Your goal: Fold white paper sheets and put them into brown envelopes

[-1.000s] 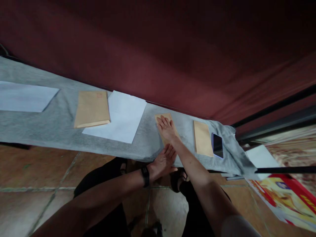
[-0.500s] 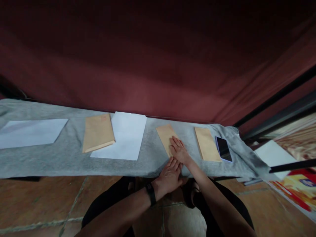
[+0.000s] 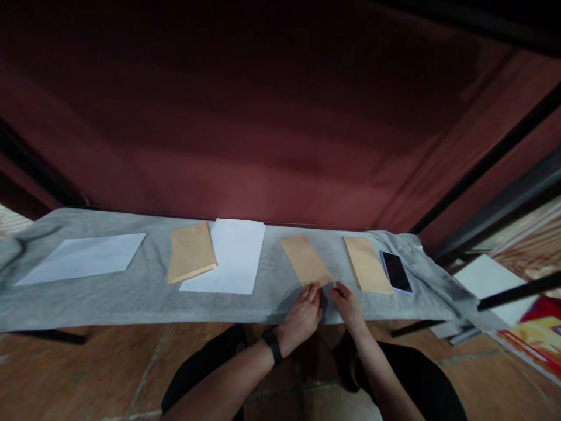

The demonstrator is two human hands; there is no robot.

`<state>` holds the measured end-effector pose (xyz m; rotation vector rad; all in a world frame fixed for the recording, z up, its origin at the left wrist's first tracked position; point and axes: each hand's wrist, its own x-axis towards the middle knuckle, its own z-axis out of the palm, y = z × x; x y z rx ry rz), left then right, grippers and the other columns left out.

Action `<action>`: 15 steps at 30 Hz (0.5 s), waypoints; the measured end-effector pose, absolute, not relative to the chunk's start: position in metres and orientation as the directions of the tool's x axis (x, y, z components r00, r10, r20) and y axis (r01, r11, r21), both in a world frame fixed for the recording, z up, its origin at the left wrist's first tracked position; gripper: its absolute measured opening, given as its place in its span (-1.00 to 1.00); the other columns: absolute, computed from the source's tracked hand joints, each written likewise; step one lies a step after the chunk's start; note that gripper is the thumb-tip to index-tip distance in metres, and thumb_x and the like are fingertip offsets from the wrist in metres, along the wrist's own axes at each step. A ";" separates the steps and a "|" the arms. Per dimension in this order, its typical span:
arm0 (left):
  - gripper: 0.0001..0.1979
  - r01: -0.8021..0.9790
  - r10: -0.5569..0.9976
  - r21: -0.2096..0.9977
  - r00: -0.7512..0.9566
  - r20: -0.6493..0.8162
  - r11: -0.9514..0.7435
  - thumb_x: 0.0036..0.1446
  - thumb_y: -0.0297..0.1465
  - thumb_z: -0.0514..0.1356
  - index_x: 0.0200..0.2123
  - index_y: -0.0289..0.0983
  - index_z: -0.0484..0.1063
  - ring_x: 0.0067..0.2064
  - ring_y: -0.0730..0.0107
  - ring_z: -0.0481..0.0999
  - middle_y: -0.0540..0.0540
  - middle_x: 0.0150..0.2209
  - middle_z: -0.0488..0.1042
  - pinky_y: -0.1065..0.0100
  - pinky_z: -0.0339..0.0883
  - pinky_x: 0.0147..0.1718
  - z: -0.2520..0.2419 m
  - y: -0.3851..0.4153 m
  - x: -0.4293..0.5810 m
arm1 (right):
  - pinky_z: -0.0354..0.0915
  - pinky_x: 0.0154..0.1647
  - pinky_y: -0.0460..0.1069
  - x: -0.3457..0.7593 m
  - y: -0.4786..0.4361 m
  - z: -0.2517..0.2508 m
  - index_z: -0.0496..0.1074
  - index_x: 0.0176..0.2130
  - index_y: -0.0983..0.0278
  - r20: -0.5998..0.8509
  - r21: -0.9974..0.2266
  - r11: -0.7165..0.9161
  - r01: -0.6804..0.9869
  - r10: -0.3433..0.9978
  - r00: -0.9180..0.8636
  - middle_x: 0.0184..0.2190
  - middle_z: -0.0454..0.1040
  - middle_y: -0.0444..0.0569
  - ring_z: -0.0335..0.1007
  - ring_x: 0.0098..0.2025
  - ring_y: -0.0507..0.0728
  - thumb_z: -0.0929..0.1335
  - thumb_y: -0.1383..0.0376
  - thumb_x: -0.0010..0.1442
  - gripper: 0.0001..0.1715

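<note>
A grey cloth (image 3: 131, 304) covers a long low surface in front of me. A small brown envelope (image 3: 305, 260) lies flat on it near the middle. My left hand (image 3: 302, 316) rests palm down on the cloth just below that envelope, fingers near its lower edge, a black band on the wrist. My right hand (image 3: 347, 304) lies beside it on the cloth, fingertips close to the envelope's lower right corner. Neither hand holds anything.
Further along the cloth lie a second small brown envelope (image 3: 367, 264), a dark phone (image 3: 396, 272), a larger brown envelope (image 3: 190, 251) overlapping a white sheet (image 3: 230, 257), and another white sheet (image 3: 85, 257) at the left. A dark red curtain (image 3: 263, 128) hangs behind.
My right hand slid down off the middle envelope toward me and now lies beside my left hand. The view has tilted up and levelled.
</note>
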<state>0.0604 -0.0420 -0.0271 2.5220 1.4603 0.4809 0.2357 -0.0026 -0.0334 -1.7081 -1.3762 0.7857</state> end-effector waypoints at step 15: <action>-0.60 0.876 0.905 0.229 0.405 0.130 -0.424 0.26 -0.62 -0.02 0.06 -0.38 0.47 0.17 0.17 0.50 -0.29 0.08 0.55 0.18 0.35 0.21 -0.015 -0.022 0.061 | 0.35 -0.62 -0.08 0.201 -0.002 -0.015 0.49 -0.31 0.23 -0.389 -0.921 -0.370 -0.120 0.891 0.236 -0.54 0.49 -0.14 0.36 -0.62 0.03 0.47 0.17 -0.02 -0.75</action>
